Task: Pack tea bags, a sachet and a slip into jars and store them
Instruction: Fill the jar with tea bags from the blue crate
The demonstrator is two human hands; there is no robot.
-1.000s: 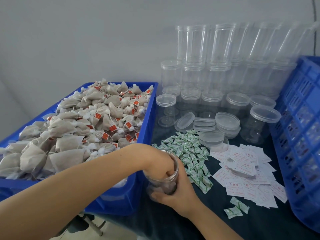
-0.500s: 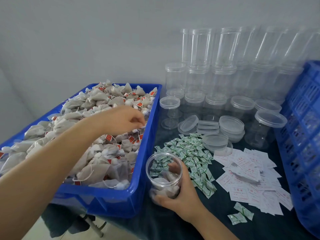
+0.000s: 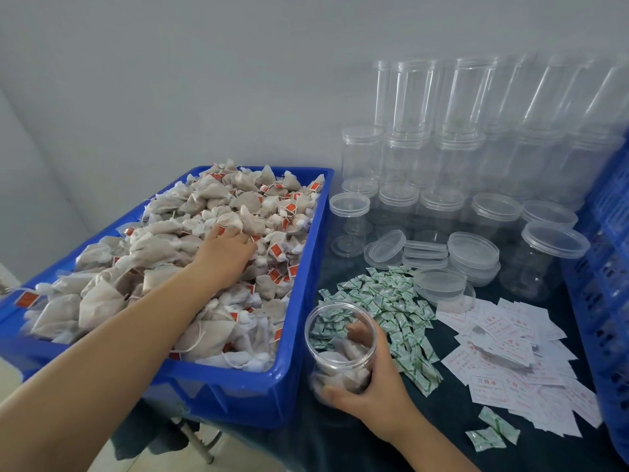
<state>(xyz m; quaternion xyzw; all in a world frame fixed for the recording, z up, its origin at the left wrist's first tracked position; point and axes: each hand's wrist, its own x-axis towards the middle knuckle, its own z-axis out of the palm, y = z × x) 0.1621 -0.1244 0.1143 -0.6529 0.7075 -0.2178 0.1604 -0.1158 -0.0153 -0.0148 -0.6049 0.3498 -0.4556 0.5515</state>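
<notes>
Jar (image 3: pixel 341 349) stands mouth-up just off the blue crate's (image 3: pixel 308 253) near right corner, gripped round its wall by the right hand (image 3: pixel 376 386) — the left hand (image 3: pixel 226 248), fingers curled into the tea bags (image 3: pixel 218 212), lies up-left of it — so the carry runs back and right.

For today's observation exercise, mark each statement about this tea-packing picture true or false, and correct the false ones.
1. The right hand holds the open jar. True.
2. The left hand rests on the paper slips. False: it is in the blue crate, among the tea bags.
3. The held jar is empty. False: tea bags lie inside.
4. The green sachets lie between crate and slips. True.
</notes>
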